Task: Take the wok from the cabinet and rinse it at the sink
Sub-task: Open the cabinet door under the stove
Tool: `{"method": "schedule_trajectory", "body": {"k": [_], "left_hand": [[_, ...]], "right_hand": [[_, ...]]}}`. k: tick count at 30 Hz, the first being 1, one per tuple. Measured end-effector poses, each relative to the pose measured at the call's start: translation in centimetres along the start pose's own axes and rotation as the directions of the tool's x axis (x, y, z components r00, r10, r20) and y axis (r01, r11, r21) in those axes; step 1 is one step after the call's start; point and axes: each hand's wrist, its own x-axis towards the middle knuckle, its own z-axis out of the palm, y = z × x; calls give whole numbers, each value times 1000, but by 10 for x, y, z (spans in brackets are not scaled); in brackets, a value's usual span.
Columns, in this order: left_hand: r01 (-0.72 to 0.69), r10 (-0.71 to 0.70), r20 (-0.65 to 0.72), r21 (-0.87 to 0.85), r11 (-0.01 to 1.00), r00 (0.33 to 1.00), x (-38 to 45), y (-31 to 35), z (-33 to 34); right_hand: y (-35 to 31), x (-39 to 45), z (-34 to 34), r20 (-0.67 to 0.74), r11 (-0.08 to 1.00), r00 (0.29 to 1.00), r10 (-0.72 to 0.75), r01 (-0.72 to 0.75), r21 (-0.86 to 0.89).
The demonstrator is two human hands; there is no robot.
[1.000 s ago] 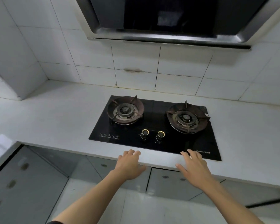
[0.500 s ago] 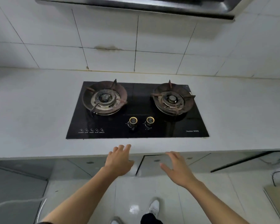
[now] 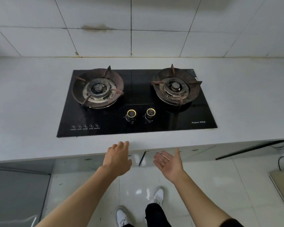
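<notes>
No wok and no sink are in view. Grey cabinet doors (image 3: 193, 152) run below the white counter (image 3: 31, 112), seen only as a narrow strip under its front edge. My left hand (image 3: 118, 157) reaches forward just below that edge, back of the hand up, fingers relaxed and holding nothing. My right hand (image 3: 170, 163) hangs beside it, palm turned up and inward, fingers straight, empty, in front of the gap between two doors.
A black glass gas hob (image 3: 138, 118) with two rusty burners and two knobs sits in the counter. White tiled wall behind. One cabinet door (image 3: 252, 149) at right stands ajar. My feet (image 3: 157, 195) stand on glossy floor tiles.
The view has tilted down, so the hood left the frame and the floor and my feet appeared. Both hands dropped from the counter edge toward the cabinet doors; the right palm turned up.
</notes>
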Motion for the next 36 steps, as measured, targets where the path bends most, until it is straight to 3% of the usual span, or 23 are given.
{"method": "schedule_trajectory", "body": {"k": [16, 28, 36], "left_hand": [[43, -42, 15, -51, 998, 999, 3, 5, -2], [20, -19, 72, -17, 1000, 997, 8, 1, -4], [-9, 3, 105, 53, 999, 994, 6, 6, -6]], "right_hand": [[7, 25, 12, 18, 971, 999, 46, -49, 236], [12, 39, -3, 50, 968, 997, 57, -67, 241], [24, 17, -4, -2, 974, 1000, 13, -12, 226]]}}
